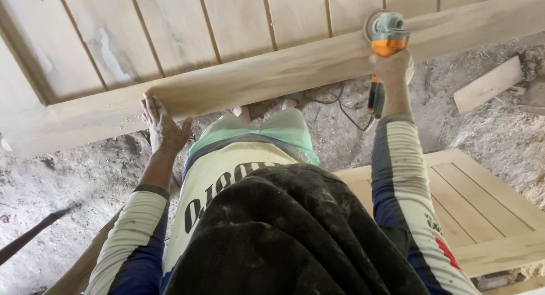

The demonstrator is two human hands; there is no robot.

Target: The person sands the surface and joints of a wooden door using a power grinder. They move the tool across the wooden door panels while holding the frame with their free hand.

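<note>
Big wooden door panel (pixel 216 39) fills the top of the view, w/ grooved boards and a broad plain rail along its near edge; everything below is placed rel. to that panel. Just under its near edge lies the dusty sawdust floor (pixel 68 181). A second slatted panel (pixel 482 210) lies on the floor, well below the door panel and to its right. A loose offcut board (pixel 488 84) sits on the floor near the door panel's right end.

Your left hand (pixel 162 124) lies flat on the rail's near edge, left of centre, fingers together and stretched out, grip not closed on anything. Your right hand (pixel 392 68) is at the rail's right part, grip wrapped tight round the orange-and-grey angle grinder (pixel 386 36), its disc end up on the rail surface. Grinder's cable (pixel 346 110) trails down over the floor just below the rail.
</note>
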